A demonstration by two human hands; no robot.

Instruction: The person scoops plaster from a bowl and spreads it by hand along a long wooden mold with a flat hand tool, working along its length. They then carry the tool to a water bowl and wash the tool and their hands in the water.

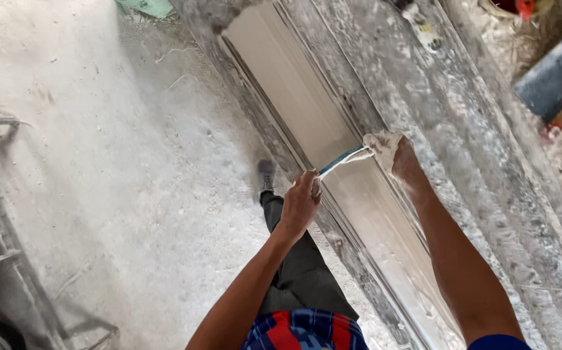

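The left hand [300,204] is clenched round the near end of a thin blue-edged scraper blade [342,159], which spans the gap across to the right hand [394,155], whose plaster-coated fingers [379,144] grip its far end. The blade lies crosswise over the long pale plaster moulding [294,91], touching its wet surface between the two hands. The moulding runs from near right to far left along the plaster-crusted worktop [462,129], with the dusty floor [99,181] to the left.

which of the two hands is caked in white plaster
The right hand, at the far end of the blue-edged scraper; the left hand, gripping the near end, is mostly bare.
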